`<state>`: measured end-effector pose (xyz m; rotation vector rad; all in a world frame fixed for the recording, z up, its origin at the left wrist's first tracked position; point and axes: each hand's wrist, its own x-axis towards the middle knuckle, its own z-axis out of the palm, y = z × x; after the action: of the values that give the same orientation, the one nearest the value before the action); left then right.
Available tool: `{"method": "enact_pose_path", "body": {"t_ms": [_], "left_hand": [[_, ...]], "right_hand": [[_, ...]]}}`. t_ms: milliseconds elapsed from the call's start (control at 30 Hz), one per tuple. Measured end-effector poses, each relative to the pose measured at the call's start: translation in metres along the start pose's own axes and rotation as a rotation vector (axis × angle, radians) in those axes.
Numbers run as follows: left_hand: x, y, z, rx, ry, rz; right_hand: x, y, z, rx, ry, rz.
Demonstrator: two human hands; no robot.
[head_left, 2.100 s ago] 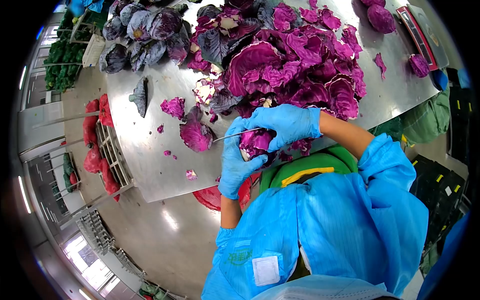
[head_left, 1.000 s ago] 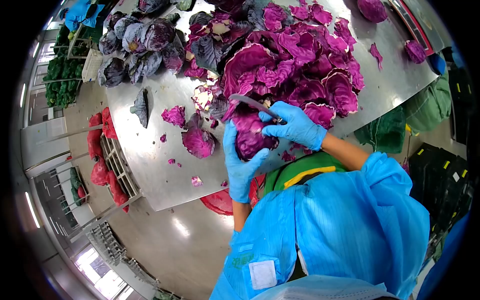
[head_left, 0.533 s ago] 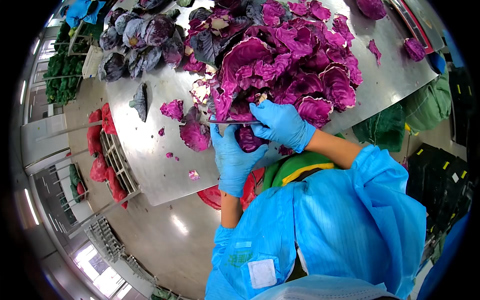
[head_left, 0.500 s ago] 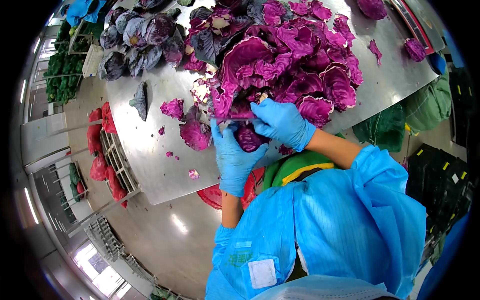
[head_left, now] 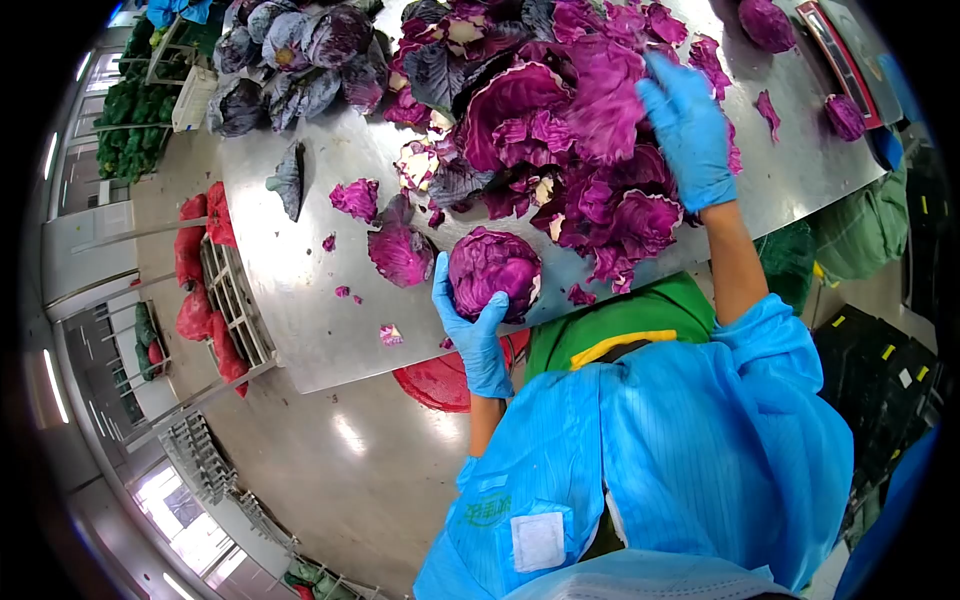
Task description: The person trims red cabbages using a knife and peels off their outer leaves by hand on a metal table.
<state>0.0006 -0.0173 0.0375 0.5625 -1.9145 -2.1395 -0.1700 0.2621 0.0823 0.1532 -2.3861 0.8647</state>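
My left hand (head_left: pixel 476 338) is closed around the lower left side of a trimmed red cabbage (head_left: pixel 494 272), which rests at the near edge of the steel table. Its thumb lies across the front of the head. Farther up and to the right, my right hand (head_left: pixel 692 130) grips the edge of a large purple cabbage leaf (head_left: pixel 608 105), blurred by motion, above the heap of torn cabbage leaves (head_left: pixel 648 222). Both hands wear blue gloves. A loose leaf (head_left: pixel 400 255) lies just left of the held head.
Untrimmed dark cabbages (head_left: pixel 335 40) are piled at the far left of the steel table (head_left: pixel 300 330). Bare heads (head_left: pixel 766 24) sit at the far right, near a red-edged tray (head_left: pixel 838 60). A red tub (head_left: pixel 437 385) stands below the table edge.
My right hand has swung up and right, away from the left hand, carrying a leaf over the heap. The cabbage in my left hand now shows fully, with the left hand slightly lower.
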Motion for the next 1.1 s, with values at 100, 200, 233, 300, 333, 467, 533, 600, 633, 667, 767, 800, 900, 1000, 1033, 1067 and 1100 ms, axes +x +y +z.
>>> {"method": "enact_pose_path", "body": {"t_ms": [100, 200, 233, 300, 333, 467, 533, 600, 633, 667, 767, 800, 900, 1000, 1033, 1067, 1100], "left_hand": [[0.0, -0.004, 0.003, 0.13, -0.02, 0.132], [-0.001, -0.003, 0.016, 0.274, -0.067, 0.296], [0.001, -0.006, 0.017, 0.287, -0.078, 0.32], [0.003, -0.017, 0.018, 0.312, -0.1, 0.367], [0.005, -0.018, 0.018, 0.355, -0.126, 0.393], [0.015, 0.005, 0.012, 0.678, -0.218, 0.497], [0.021, 0.02, 0.01, 0.769, -0.352, 0.431], [0.022, 0.046, 0.017, 0.806, -0.383, 0.211], [0.022, 0.054, 0.017, 0.843, -0.334, 0.136], [0.022, 0.055, 0.011, 0.898, -0.363, 0.086], [0.022, 0.042, -0.006, 0.991, -0.368, 0.285], [0.019, 0.036, -0.013, 1.009, -0.356, 0.403], [0.017, 0.029, -0.014, 0.651, -0.308, 0.131], [0.013, 0.013, -0.018, 0.337, -0.182, 0.061], [0.011, 0.009, -0.015, 0.204, -0.138, 0.039], [0.009, 0.005, -0.011, 0.125, -0.125, 0.074], [0.008, 0.001, -0.006, 0.182, -0.135, 0.121]], "right_hand": [[0.011, -0.034, -0.028, -0.013, 0.005, 0.138], [-0.028, -0.062, -0.012, 0.386, -0.417, -0.001], [-0.041, -0.076, -0.005, 0.518, -0.701, 0.179], [-0.074, -0.07, 0.029, 0.506, -0.754, 0.058], [-0.077, -0.072, 0.033, 0.553, -0.806, 0.139], [-0.093, -0.086, 0.036, 0.717, -0.652, 0.166], [-0.102, -0.093, 0.046, 0.793, -0.491, 0.094], [-0.098, -0.092, 0.047, 0.741, -0.512, 0.019], [-0.096, -0.092, 0.046, 0.714, -0.524, -0.012], [-0.081, -0.092, 0.044, 0.685, -0.428, -0.002], [-0.034, -0.07, 0.038, 0.485, -0.174, 0.195], [-0.025, -0.069, 0.029, 0.44, -0.174, 0.201], [-0.037, -0.067, 0.014, 0.512, -0.41, 0.214], [-0.061, -0.081, 0.005, 0.67, -0.802, 0.502], [-0.07, -0.082, 0.008, 0.727, -0.892, 0.586], [-0.076, -0.083, 0.014, 0.688, -0.922, 0.565], [-0.081, -0.084, 0.021, 0.643, -0.952, 0.541]]}}
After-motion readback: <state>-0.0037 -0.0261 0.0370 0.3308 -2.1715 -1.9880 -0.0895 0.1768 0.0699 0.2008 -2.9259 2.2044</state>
